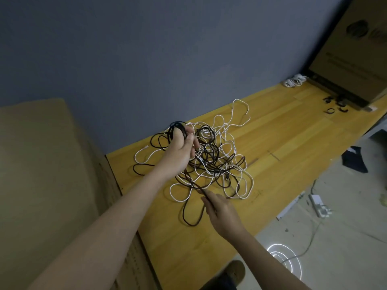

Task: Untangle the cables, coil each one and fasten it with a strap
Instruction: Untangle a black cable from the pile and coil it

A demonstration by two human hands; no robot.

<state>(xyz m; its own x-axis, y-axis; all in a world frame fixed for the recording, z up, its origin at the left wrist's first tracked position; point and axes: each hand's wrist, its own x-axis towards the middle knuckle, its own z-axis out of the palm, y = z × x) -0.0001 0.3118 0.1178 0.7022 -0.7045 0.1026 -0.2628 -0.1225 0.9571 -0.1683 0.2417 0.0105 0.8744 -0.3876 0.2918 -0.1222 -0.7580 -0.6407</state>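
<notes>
Your left hand (181, 147) grips a black coil (178, 128) above the tangle (211, 164), mid-worktop (282, 130); your right hand (222, 212) pinches a dark cable (194, 187) near the front edge.

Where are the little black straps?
In the head view, the black straps lie on the wooden table at far right, just below the cardboard box, well beyond the cable tangle.

Dim light, soft blur, edges bowed, corners darkened
</notes>
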